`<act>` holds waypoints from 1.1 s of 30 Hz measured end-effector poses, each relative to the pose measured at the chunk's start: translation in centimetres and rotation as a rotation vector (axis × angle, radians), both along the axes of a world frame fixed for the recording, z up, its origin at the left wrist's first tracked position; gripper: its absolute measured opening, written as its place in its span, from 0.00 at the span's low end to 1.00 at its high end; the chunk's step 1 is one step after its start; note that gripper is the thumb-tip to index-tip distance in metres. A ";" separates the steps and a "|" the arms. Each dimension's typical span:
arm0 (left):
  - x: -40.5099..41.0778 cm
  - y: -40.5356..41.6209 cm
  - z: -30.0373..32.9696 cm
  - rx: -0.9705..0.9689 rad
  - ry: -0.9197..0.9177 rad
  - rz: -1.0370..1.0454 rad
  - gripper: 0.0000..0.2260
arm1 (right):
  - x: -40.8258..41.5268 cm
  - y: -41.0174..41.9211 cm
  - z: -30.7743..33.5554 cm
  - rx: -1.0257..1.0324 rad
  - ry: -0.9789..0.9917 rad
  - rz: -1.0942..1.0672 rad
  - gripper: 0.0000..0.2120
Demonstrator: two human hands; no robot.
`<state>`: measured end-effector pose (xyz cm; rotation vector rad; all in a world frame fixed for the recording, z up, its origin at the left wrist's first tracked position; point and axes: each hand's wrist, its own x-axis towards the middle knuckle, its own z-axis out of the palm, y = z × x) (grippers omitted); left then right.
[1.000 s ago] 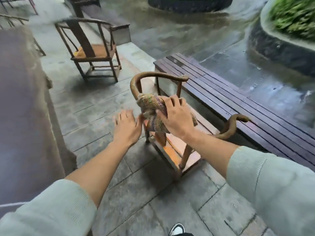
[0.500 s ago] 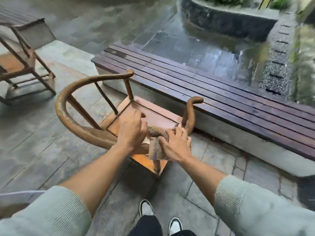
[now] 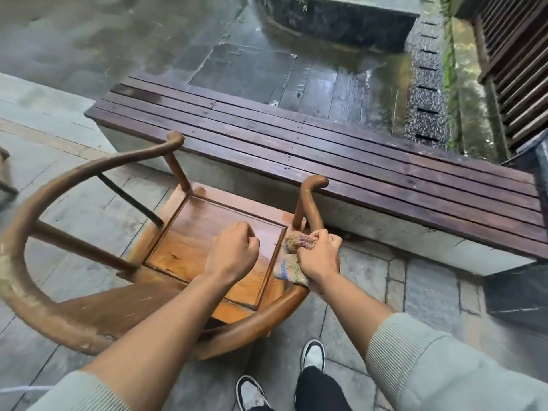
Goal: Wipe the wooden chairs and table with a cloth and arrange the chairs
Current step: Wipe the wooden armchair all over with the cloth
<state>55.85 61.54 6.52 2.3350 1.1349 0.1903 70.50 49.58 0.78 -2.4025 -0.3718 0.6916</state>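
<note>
Stone paving (image 3: 370, 345) underfoot; your shoes (image 3: 312, 355) nearest. Left hand (image 3: 232, 252) clenched, grasping nothing, above chair (image 3: 189, 232) seat. Right hand (image 3: 320, 256) grip grasps cloth (image 3: 289, 266) against chair's right armrest. Slatted counter (image 3: 326, 149) beyond.

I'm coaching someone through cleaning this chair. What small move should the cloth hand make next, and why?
Probably slide the cloth up the curved armrest. The right hand grips it bunched around the arm's lower stretch, while the hooked end above is bare. The left hand is curled over the seat.
</note>
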 end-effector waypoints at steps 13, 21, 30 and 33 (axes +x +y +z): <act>14.1 5.9 -6.2 -0.114 0.111 -0.019 0.05 | 12.8 9.5 -6.0 -0.093 -0.165 0.441 0.16; 22.1 8.5 -11.1 -0.215 0.137 0.094 0.05 | 20.6 16.5 -11.1 -0.047 -0.103 0.135 0.15; 25.7 10.1 -13.2 -0.270 0.182 0.138 0.09 | 28.5 21.4 -14.3 -0.031 0.154 -0.305 0.19; 25.8 10.1 -13.8 -0.269 0.187 0.149 0.08 | 29.2 21.8 -14.9 -0.037 0.153 -0.280 0.18</act>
